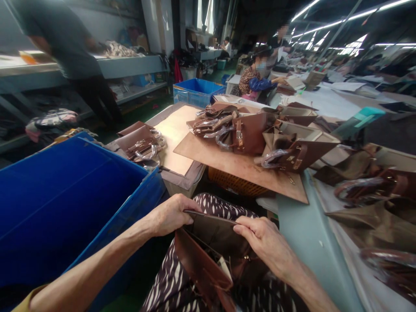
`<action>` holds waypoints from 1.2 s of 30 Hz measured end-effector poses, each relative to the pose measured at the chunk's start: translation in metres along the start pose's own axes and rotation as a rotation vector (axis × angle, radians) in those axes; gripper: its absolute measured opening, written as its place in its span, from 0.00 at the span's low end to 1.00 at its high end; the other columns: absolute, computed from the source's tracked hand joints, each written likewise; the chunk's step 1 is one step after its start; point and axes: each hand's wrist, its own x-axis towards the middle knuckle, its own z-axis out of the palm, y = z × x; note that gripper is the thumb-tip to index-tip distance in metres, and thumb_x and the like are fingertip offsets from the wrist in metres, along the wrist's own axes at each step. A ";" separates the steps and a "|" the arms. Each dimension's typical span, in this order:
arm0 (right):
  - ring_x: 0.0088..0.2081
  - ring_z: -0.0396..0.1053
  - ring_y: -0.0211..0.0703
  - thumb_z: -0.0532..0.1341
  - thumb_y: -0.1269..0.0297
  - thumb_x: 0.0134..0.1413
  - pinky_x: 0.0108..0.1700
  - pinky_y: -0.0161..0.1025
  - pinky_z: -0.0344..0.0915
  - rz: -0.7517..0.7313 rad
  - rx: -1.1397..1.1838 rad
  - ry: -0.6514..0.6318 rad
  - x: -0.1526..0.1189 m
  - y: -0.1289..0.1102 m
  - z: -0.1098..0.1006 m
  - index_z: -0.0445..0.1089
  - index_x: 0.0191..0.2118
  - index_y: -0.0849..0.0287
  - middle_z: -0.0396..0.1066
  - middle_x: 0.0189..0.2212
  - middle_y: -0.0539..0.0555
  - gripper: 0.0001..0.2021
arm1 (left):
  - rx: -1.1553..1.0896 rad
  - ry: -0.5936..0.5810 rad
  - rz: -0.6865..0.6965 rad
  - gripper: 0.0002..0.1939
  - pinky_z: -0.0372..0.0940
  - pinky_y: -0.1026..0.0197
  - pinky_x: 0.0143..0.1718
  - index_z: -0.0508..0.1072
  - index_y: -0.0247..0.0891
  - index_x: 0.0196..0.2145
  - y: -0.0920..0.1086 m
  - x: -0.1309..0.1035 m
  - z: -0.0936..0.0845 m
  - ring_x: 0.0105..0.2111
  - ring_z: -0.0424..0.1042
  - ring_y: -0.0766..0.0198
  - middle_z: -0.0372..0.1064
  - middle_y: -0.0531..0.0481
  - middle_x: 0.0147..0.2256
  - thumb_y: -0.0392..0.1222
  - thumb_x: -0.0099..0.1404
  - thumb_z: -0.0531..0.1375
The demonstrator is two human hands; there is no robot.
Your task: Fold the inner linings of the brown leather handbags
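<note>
A brown handbag (203,264) rests on my lap with its mouth facing up and its dark lining showing. My left hand (172,214) pinches the far rim at its left corner, thumb and fingers closed on the edge. Farther right along that same rim, my right hand (260,236) grips the edge between thumb and fingers. A small pale tag or strip (224,266) and a bit of gold metal show inside the opening. The bag's lower part is lost in shadow against my patterned trousers (162,281).
Several brown handbags (253,130) with plastic-wrapped handles stand on a brown board (214,158) ahead, and more crowd the table (302,225) at right. A large blue bin (74,195) fills my left side. Co-workers are at the left bench and farther back.
</note>
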 end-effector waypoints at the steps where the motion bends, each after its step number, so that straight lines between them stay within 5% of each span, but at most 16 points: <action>1: 0.28 0.66 0.40 0.49 0.58 0.60 0.31 0.35 0.52 -0.008 -0.005 0.008 0.000 0.001 0.001 0.68 0.26 0.52 0.70 0.22 0.46 0.16 | 0.008 0.010 -0.004 0.16 0.57 0.68 0.30 0.74 0.35 0.31 0.000 0.000 0.001 0.30 0.66 0.65 0.69 0.56 0.27 0.31 0.47 0.51; 9: 0.30 0.69 0.42 0.52 0.57 0.59 0.31 0.35 0.53 -0.034 -0.137 0.008 0.004 0.000 -0.002 0.71 0.30 0.50 0.73 0.25 0.48 0.13 | 0.078 0.084 -0.023 0.16 0.56 0.66 0.29 0.74 0.36 0.32 0.002 -0.001 0.007 0.29 0.66 0.64 0.68 0.55 0.26 0.32 0.47 0.50; 24: 0.29 0.71 0.41 0.53 0.64 0.59 0.27 0.34 0.50 -0.200 -0.131 0.019 0.030 -0.048 0.013 0.68 0.30 0.54 0.74 0.26 0.50 0.10 | -0.007 0.133 0.015 0.21 0.58 0.67 0.31 0.72 0.35 0.36 -0.003 -0.002 0.013 0.31 0.66 0.64 0.69 0.54 0.30 0.29 0.45 0.49; 36: 0.25 0.68 0.38 0.49 0.62 0.61 0.28 0.34 0.50 -0.175 -0.177 0.067 0.031 -0.043 0.024 0.65 0.26 0.55 0.71 0.22 0.49 0.14 | 0.087 0.187 -0.024 0.09 0.54 0.69 0.27 0.75 0.35 0.30 0.005 -0.010 0.007 0.27 0.64 0.67 0.67 0.56 0.24 0.40 0.52 0.58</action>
